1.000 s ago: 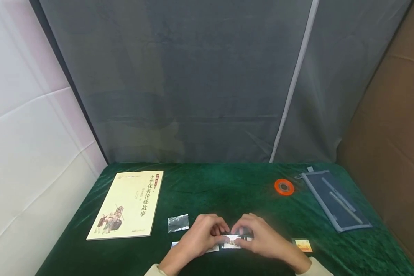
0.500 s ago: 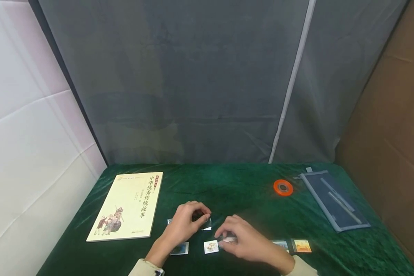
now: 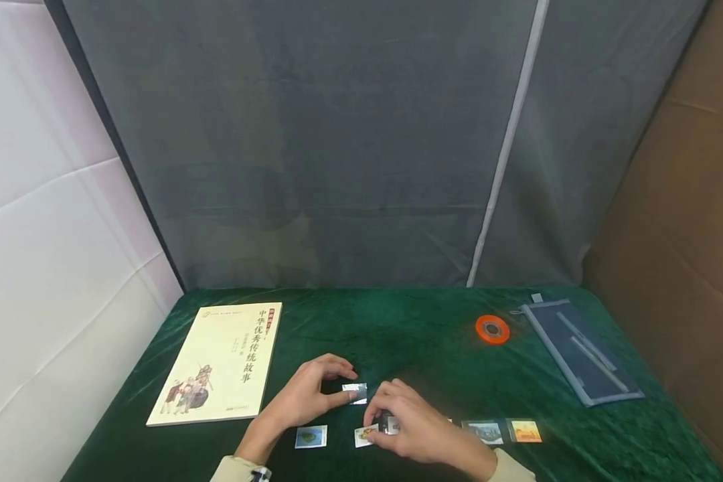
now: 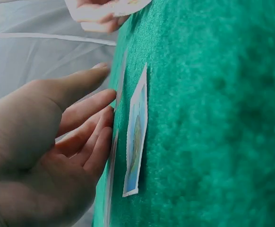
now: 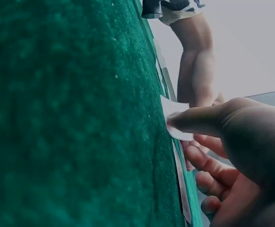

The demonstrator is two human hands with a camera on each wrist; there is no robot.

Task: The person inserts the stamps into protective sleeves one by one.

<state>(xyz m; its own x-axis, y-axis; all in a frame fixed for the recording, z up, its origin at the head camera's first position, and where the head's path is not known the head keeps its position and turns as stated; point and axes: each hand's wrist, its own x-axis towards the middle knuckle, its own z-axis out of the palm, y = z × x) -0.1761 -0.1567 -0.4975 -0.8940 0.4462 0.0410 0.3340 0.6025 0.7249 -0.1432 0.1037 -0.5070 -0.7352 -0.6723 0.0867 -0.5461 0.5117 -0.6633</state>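
Note:
My right hand [image 3: 412, 422] pinches a small stamp [image 3: 363, 437] by its edge between thumb and fingers. In the right wrist view that stamp [image 5: 179, 106] curves up off the cloth under the thumb. My left hand [image 3: 307, 396] lies further left with fingers and thumb loosely spread, its thumb tip overlapping a small clear plastic sleeve [image 3: 359, 393]. In front of that hand a stamp with a blue-green picture [image 3: 310, 437] lies flat; its perforated edge shows in the left wrist view. Another sleeved piece [image 3: 393, 424] sits partly hidden behind my right fingers.
A sleeved blue-grey stamp [image 3: 485, 432] and a sleeved orange-yellow stamp [image 3: 525, 430] lie right of my right forearm. A cream book [image 3: 217, 361] lies at left, an orange disc [image 3: 492, 329] and a blue mesh zip pouch [image 3: 581, 351] at right, all on green cloth.
Both hands were together over a sleeved stamp. My left hand has moved left and brought a clear sleeve rightward; my right hand has moved left and now pinches the loose stamp.

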